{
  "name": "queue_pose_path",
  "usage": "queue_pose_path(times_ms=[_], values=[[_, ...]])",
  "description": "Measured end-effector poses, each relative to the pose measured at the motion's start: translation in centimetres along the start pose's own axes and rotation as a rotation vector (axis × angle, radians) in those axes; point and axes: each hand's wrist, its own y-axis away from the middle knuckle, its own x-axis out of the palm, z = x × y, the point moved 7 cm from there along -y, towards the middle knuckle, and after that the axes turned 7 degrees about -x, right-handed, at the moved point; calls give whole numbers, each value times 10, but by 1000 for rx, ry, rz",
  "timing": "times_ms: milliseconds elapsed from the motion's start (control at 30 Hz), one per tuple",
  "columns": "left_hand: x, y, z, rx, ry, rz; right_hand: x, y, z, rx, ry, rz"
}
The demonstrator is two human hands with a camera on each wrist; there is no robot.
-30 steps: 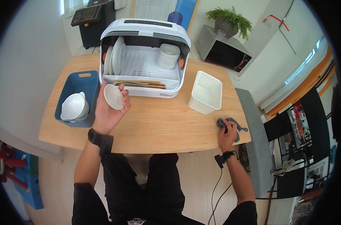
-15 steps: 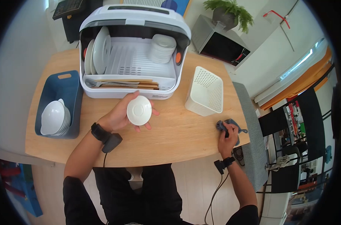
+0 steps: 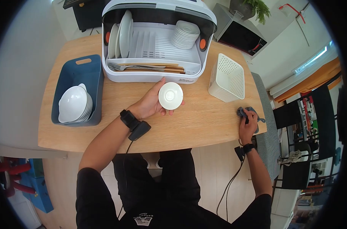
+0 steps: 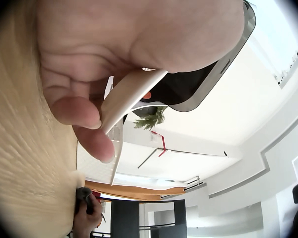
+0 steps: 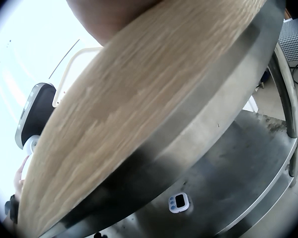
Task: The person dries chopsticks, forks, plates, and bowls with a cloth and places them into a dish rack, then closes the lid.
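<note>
My left hand (image 3: 147, 104) holds a small white saucer (image 3: 171, 95) over the middle of the table, its round face turned up to the head view. In the left wrist view the saucer (image 4: 131, 94) is seen edge-on, gripped between the thumb side and curled fingertips (image 4: 97, 144). At the table's right edge my right hand (image 3: 249, 125) grips a bunched dark grey cloth (image 3: 241, 112) with a loop sticking out. The right wrist view has only a blurred part of that hand at the top; the cloth is hidden there.
A white dish rack (image 3: 150, 76) with an open lid holds upright plates (image 3: 124, 36), stacked saucers (image 3: 187, 35) and cutlery (image 3: 143, 68). Left stands a blue basket (image 3: 94, 84) with stacked white bowls (image 3: 72, 103); right, a white perforated basket (image 3: 227, 86). A cable runs from each wrist.
My left hand has carried the saucer rightward from the rack's front left corner to before its middle, turning it more face-up. The right hand stays on the cloth. The head view has shifted.
</note>
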Motion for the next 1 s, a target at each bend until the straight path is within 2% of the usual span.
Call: queue_pose_path(times_ms=[167,267,300,367,400,467,500,567,600,667,767,900,1000], values=[[0,0,-3,79,53,92,-13,1,35,-149,-60,68],[3,-1,-2,82,-20,118,-27,9,100,-336,-103,138],[4,-2,0,78,-28,121,-30,8,118,-333,-96,137],[8,-3,6,64,-34,136,-29,5,158,-450,-178,203],[9,-4,9,40,-16,143,-31,0,174,-440,-172,200],[10,-5,14,11,-5,155,-27,-8,210,-541,-197,261],[11,-5,16,-18,-7,192,-22,-13,221,-535,-195,255],[14,-5,18,-45,-15,231,-12,-21,247,-678,-184,256],[18,-4,19,-48,-30,263,-7,-27,254,-676,-182,251],[25,0,17,-47,-48,294,1,-34,272,-803,-125,228],[29,3,15,-48,-54,294,14,-48,281,-839,-57,222],[19,-1,11,-4,-7,242,28,-52,272,-805,-14,270],[19,-1,9,17,-31,220,26,-52,269,-815,40,221]])
